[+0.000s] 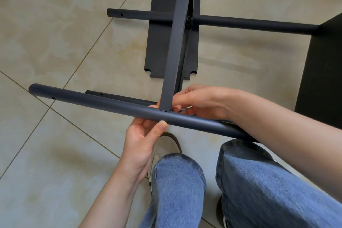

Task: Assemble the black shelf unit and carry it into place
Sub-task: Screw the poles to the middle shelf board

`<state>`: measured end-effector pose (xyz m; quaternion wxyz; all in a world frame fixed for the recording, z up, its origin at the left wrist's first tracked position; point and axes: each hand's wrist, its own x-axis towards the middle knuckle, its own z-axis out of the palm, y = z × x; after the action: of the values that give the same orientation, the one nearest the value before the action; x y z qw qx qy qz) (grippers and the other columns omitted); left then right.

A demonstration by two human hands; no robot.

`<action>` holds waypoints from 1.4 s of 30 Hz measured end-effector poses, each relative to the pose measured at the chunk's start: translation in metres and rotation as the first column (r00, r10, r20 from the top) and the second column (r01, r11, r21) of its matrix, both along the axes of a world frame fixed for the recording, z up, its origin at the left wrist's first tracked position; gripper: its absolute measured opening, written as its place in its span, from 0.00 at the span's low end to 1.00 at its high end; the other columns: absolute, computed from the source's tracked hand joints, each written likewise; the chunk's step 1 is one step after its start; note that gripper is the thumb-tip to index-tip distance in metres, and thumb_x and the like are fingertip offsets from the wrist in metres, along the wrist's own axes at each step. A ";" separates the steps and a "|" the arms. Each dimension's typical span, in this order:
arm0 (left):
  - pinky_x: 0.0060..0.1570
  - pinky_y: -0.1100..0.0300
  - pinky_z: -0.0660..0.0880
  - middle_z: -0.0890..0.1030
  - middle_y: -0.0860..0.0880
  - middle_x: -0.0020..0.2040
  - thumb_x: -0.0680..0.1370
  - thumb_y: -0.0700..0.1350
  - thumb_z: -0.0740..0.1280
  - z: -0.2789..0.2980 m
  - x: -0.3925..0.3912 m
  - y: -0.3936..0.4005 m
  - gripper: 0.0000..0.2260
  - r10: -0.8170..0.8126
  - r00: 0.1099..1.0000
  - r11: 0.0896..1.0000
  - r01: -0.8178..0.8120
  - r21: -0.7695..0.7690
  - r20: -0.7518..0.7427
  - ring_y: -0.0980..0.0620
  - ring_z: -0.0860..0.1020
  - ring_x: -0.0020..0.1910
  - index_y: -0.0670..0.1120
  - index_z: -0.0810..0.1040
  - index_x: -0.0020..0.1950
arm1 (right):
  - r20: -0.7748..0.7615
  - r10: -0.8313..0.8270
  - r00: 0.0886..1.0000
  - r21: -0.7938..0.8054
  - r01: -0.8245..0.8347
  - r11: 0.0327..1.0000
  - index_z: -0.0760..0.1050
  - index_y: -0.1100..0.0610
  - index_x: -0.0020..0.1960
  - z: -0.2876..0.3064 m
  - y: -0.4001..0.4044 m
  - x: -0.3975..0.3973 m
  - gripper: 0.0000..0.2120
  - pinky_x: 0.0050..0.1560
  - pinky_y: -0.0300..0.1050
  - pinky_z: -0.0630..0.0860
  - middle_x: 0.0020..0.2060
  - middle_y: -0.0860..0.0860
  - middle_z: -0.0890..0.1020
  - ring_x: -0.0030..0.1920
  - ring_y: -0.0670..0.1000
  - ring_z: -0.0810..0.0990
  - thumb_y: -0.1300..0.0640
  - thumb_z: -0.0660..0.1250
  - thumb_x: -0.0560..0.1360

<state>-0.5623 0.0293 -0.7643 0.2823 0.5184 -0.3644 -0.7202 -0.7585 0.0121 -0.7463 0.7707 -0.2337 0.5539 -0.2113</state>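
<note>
The black shelf unit lies on its side over the tiled floor. Its nearest round pole [96, 102] runs left to right in front of me. A flat black crossbar [177, 42] meets this pole at right angles. My left hand [142, 140] holds the pole from below, its thumb pressing a small silver screw head [162, 121] at the joint. My right hand [196, 101] reaches behind the pole and pinches at the crossbar's end. A second pole [240, 22] crosses farther back, and a third [118, 97] lies just behind the near one.
A loose flat black shelf panel [157, 42] with notched corners lies on the floor under the crossbar. A black panel [323, 72] of the unit stands at the right. My knees in blue jeans [259, 187] fill the lower right. Beige floor tiles [55, 42] spread left.
</note>
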 end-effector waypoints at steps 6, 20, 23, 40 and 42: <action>0.70 0.40 0.70 0.85 0.44 0.56 0.70 0.40 0.72 0.000 -0.001 0.000 0.18 0.007 1.000 1.000 -0.007 0.001 0.008 0.42 0.81 0.62 0.46 0.78 0.60 | 0.043 0.036 0.998 0.060 -0.039 0.997 0.82 0.55 0.38 0.002 0.002 -0.012 0.10 0.42 0.41 0.74 0.33 0.50 0.78 0.33 0.46 0.76 0.54 0.69 0.77; 0.71 0.40 0.69 0.85 0.43 0.56 0.70 0.40 0.73 0.000 0.000 -0.001 0.18 0.005 1.000 1.000 -0.005 0.002 -0.009 0.42 0.80 0.62 0.46 0.78 0.59 | -0.019 0.015 1.000 0.015 -0.015 1.000 0.78 0.54 0.28 0.000 -0.001 -0.001 0.19 0.43 0.41 0.75 0.32 0.51 0.77 0.34 0.47 0.76 0.57 0.67 0.78; 0.71 0.41 0.70 0.85 0.45 0.55 0.69 0.41 0.74 0.000 -0.001 -0.001 0.18 0.003 1.000 1.000 -0.003 -0.002 -0.005 0.44 0.81 0.61 0.46 0.79 0.59 | 0.018 0.036 0.999 0.048 -0.037 0.998 0.79 0.53 0.29 0.003 0.001 -0.008 0.18 0.39 0.39 0.74 0.30 0.49 0.77 0.31 0.46 0.75 0.55 0.67 0.78; 0.71 0.40 0.69 0.85 0.44 0.55 0.70 0.39 0.72 0.000 -0.002 0.001 0.18 0.011 1.000 1.000 -0.011 0.002 -0.007 0.44 0.81 0.61 0.45 0.78 0.59 | 0.040 -0.028 0.999 0.050 0.026 0.998 0.80 0.59 0.44 0.001 0.003 -0.006 0.06 0.56 0.51 0.72 0.39 0.54 0.78 0.44 0.52 0.75 0.59 0.67 0.78; 0.71 0.39 0.69 0.85 0.44 0.56 0.70 0.39 0.72 -0.001 -0.002 0.001 0.18 0.009 1.000 1.000 -0.008 0.001 -0.011 0.43 0.80 0.61 0.45 0.78 0.60 | 0.022 -0.020 1.000 0.068 0.019 0.998 0.78 0.59 0.45 0.002 0.002 -0.006 0.06 0.55 0.50 0.72 0.38 0.53 0.77 0.42 0.52 0.74 0.58 0.67 0.78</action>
<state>-0.5642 0.0298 -0.7654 0.2871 0.5161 -0.3602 -0.7221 -0.7640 0.0138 -0.7441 0.7823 -0.1997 0.5541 -0.2027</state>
